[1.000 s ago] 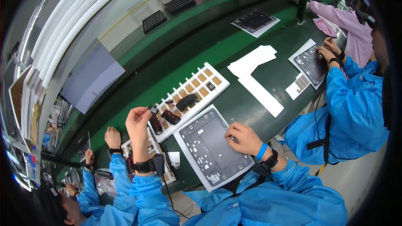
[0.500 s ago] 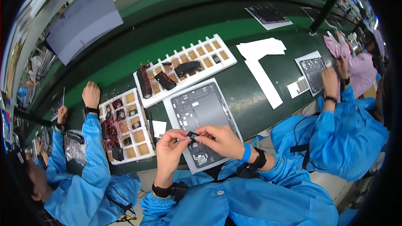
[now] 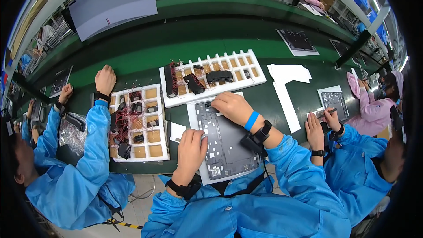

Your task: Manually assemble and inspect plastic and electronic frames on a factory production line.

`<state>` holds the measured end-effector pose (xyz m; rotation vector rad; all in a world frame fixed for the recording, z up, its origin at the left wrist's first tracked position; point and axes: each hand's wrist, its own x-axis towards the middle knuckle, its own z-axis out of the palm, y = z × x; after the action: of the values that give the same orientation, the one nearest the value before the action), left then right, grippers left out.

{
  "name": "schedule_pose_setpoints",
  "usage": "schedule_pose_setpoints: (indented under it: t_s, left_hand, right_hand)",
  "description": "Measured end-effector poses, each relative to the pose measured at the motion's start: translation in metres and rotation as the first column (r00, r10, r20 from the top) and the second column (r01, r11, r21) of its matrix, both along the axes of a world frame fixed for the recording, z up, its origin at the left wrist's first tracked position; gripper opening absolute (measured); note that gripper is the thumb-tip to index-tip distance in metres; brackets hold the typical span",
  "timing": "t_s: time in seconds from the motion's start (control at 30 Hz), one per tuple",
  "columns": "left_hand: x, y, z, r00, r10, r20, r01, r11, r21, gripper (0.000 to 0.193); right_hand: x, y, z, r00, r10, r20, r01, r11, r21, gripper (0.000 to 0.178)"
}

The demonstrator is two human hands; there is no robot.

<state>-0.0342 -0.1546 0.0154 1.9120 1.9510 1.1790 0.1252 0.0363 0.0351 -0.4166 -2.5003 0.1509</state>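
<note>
A dark grey tablet housing [image 3: 231, 150] with many small parts and pale patches lies on a white sheet before me. My left hand [image 3: 190, 152] rests at its left edge, fingers stretched out close together and the thumb touching the rim. My right hand [image 3: 233, 107] reaches over the housing's upper part. Its fingers are bent down and pressed together at the upper left corner. What those fingertips hold, if anything, is hidden beneath them.
Two white foam trays, one behind [image 3: 260, 79] and one at left [image 3: 166, 150], hold black parts with red wires. White paper strips [image 3: 286, 105] lie to the right. A co-worker's hand [image 3: 105, 80] rests beyond the left tray; another co-worker handles a second housing [image 3: 335, 101] at right.
My hands have separated: they held a small black piece between them above the housing. The right has moved up to the housing's upper left, the left down to its edge. The view has shifted.
</note>
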Motion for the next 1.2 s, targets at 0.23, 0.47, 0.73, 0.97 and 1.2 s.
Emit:
schedule_pose_setpoints:
  t_s: [0.23,0.47,0.73,0.97,1.2]
  left_hand:
    - [-0.005,0.005,0.000,0.997,-0.070,0.038,0.070,0.998,0.008,0.018]
    - [-0.004,0.004,0.003,0.996,-0.084,0.027,0.085,0.996,-0.004,0.018]
    - [-0.004,0.001,0.008,0.996,-0.092,-0.015,0.091,0.996,-0.023,0.017]
    - [-0.055,0.000,0.060,0.995,0.007,-0.097,0.001,0.996,0.084,0.008]
    - [-0.149,0.036,0.074,0.872,0.026,-0.488,-0.068,0.995,-0.068,0.021]
  right_hand:
    - [0.001,0.001,-0.003,0.999,0.020,0.041,-0.028,0.983,0.182,0.016]
    - [0.000,-0.005,-0.009,0.999,-0.040,0.036,0.035,0.993,0.114,0.016]
    - [0.007,-0.035,-0.002,0.977,-0.162,0.136,0.163,0.987,0.004,0.040]
    - [0.019,-0.034,-0.007,0.966,-0.236,-0.101,0.187,0.918,-0.351,0.042]
    - [0.020,-0.034,-0.011,0.953,-0.261,-0.154,0.177,0.892,-0.417,0.025]
